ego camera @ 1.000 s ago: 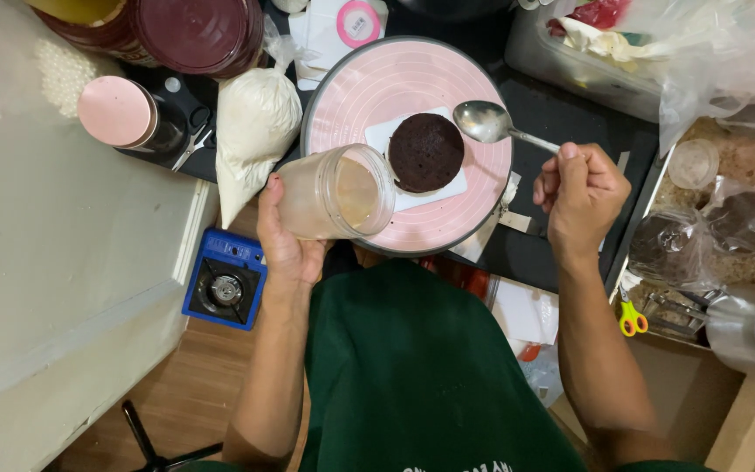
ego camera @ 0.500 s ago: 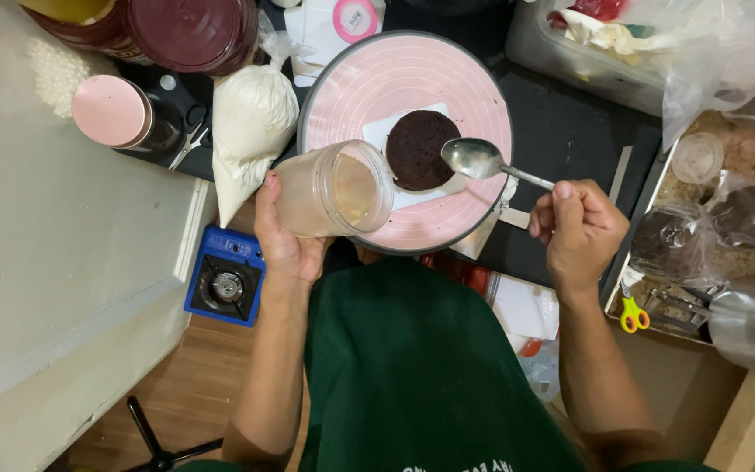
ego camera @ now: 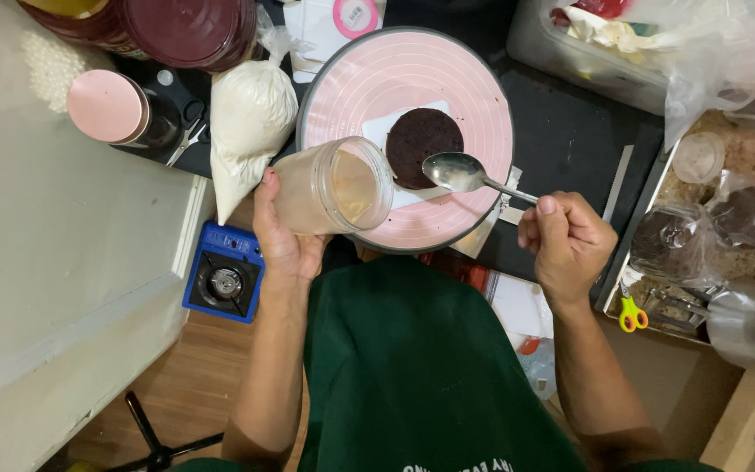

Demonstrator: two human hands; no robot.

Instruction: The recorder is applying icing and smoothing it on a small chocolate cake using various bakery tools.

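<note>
Black matting covers your worktop, with a round pink turntable (ego camera: 474, 87) set in the middle of it. On the turntable, a dark chocolate cake round (ego camera: 424, 144) sits on a square of white paper (ego camera: 384, 128). Your spoon (ego camera: 458, 171) hovers with its bowl at the near edge of that cake; the bowl looks shiny and I cannot tell whether it carries any liquid. Your right hand (ego camera: 568, 242) is curled shut around the spoon's handle, thumb on top. Your left hand (ego camera: 283, 236) wraps the side of a clear plastic jar (ego camera: 329, 188), fingers closed around it, holding it tilted with its open mouth toward the cake; a pale tan liquid lies inside (likely a soaking syrup, judging by the colour).

As for progress: the cake layer is in place and bare, with no cream or filling on it, so I judge the wetting of the layer is only beginning or in hand, and any filling is yet to come.

Further out, a filled white piping bag (ego camera: 249, 122) lies left of the turntable, beside a pink-lidded container (ego camera: 107, 107) and stacked maroon lids (ego camera: 187, 31). A small blue gas stove (ego camera: 223, 280) sits lower left. To your right, a metal tray (ego camera: 635, 227) holds plastic-wrapped items, with yellow-handled scissors (ego camera: 629, 313) near its front edge.
</note>
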